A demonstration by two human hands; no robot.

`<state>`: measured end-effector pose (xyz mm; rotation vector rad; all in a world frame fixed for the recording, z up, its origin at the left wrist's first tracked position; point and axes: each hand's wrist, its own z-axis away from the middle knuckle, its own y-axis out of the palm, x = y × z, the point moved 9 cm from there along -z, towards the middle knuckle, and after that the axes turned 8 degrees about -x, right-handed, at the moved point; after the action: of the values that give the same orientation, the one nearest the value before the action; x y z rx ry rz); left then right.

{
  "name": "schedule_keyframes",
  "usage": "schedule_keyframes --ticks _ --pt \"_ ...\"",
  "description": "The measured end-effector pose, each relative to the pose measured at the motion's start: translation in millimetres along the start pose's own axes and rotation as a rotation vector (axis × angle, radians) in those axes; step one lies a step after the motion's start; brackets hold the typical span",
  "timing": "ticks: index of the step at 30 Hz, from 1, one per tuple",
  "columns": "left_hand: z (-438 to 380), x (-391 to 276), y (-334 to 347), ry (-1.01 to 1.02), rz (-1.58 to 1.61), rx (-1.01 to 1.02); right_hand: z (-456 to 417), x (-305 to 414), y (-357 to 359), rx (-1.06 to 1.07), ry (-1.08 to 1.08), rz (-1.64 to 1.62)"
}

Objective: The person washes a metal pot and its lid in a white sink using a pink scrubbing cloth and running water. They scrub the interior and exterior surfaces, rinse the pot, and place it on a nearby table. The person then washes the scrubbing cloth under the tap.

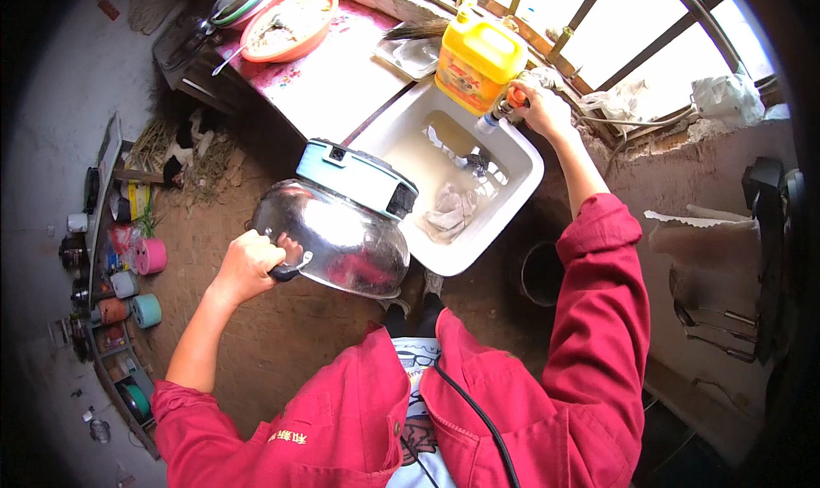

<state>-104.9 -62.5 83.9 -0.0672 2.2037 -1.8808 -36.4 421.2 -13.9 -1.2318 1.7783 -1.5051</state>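
My left hand (248,267) grips the black side handle (291,270) of a shiny metal electric wok (333,238). The wok is tipped on its side, its light-blue base (355,177) turned towards the sink. My right hand (544,107) is closed around the orange handle of a tap (506,109) at the sink's far right corner. Below the spout, cloudy water stands in a white sink (528,168). A wet greyish cloth (451,212) lies in it, with a dark scrubber-like lump (475,162) farther back. The inside of the wok is hidden from me.
A yellow plastic jug (480,56) stands on the sink's far edge, near a metal tray (407,56). On the table (333,97) is an orange basin (320,33) of food. A dark bucket (541,273) sits on the floor at right; a black-and-white animal (186,145) lies on straw.
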Motion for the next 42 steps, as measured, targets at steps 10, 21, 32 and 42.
schedule_keyframes --ticks 10,21,32,42 --pt "-3.0 -4.6 -2.4 0.010 0.016 0.010 -4.7 17.2 -3.1 0.075 -0.105 0.076" --pt "2.8 -1.9 -1.9 -0.030 0.014 0.011 78.1 -32.4 38.7 -0.523 0.693 -1.079" --pt "-17.1 6.9 -22.7 0.003 -0.040 0.025 101.0 56.8 310.9 0.085 1.722 -2.265" --pt "36.1 23.3 -98.0 -0.354 -0.239 0.010 104.3 17.9 329.0 0.089 1.600 -2.333"
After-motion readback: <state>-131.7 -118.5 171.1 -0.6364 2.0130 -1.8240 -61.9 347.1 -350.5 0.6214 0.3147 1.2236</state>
